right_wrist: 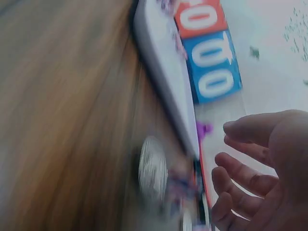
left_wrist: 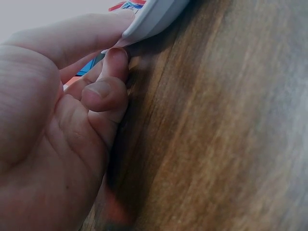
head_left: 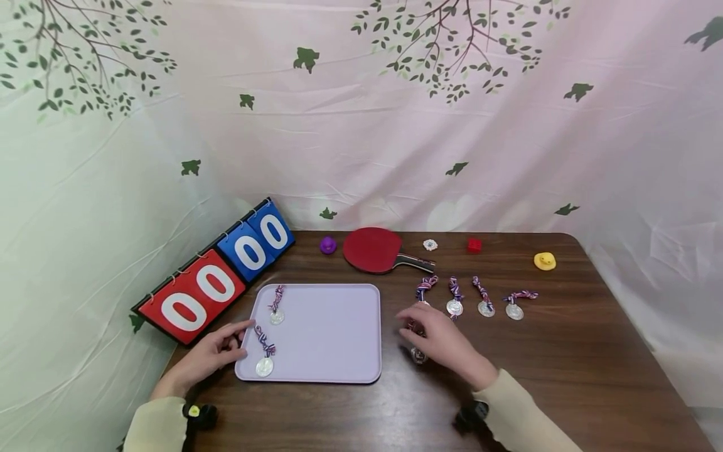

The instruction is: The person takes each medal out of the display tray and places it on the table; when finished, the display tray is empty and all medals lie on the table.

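My left hand (head_left: 217, 348) grips the left rim of a pale lilac tray (head_left: 316, 376), its thumb on the edge in the left wrist view. Two silver medals with striped ribbons lie at the tray's left side, one medal (head_left: 276, 317) behind the other medal (head_left: 264, 366). Just right of the tray, my right hand (head_left: 440, 342) hovers with loosely bent fingers and nothing between them. Under it, a silver medal (head_left: 418, 356) is partly hidden. Behind that hand is a row of several more medals, including one medal (head_left: 454, 306) with its ribbon bunched up.
A flip scoreboard (head_left: 217, 273) showing zeros stands at the back left. Along the back lie a purple toy (head_left: 328, 245), a red table tennis paddle (head_left: 373, 250), a white chip-like disc (head_left: 430, 245), a red block (head_left: 474, 245) and a yellow duck (head_left: 545, 261).
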Available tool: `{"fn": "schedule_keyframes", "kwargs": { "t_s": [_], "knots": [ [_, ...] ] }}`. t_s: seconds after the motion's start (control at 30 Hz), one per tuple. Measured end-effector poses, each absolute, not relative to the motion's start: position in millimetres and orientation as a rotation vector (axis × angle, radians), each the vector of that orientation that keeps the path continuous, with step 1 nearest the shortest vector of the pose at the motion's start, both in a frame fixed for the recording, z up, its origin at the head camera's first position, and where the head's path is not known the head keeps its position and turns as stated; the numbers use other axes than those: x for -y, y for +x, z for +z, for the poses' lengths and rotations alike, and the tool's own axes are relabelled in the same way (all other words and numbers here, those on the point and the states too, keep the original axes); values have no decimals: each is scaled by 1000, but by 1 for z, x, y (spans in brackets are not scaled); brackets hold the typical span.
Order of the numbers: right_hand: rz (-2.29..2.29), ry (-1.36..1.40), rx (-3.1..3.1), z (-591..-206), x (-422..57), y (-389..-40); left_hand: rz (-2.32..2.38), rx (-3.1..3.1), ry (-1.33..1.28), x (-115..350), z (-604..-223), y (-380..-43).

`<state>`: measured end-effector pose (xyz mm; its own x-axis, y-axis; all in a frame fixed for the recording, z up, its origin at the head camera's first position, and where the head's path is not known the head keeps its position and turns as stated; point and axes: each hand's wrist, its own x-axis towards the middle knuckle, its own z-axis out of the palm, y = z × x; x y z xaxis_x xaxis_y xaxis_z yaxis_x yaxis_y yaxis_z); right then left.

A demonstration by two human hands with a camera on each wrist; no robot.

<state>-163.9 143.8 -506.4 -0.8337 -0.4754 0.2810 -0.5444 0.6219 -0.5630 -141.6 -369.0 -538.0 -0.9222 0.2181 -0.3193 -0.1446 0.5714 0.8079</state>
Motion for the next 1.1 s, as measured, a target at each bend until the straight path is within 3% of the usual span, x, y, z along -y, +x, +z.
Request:
{"fn": "schedule_keyframes", "kwargs": {
  "t_s": [0.6, 1.1],
  "knots": [
    [953, 1203, 2871, -510, 36, -206, 1303, -2425, 104, 371, -539, -146],
    [666, 1145, 3001, -524, 113, -220, 1299, -2431, 107, 372, -538, -142]
  ]
}}
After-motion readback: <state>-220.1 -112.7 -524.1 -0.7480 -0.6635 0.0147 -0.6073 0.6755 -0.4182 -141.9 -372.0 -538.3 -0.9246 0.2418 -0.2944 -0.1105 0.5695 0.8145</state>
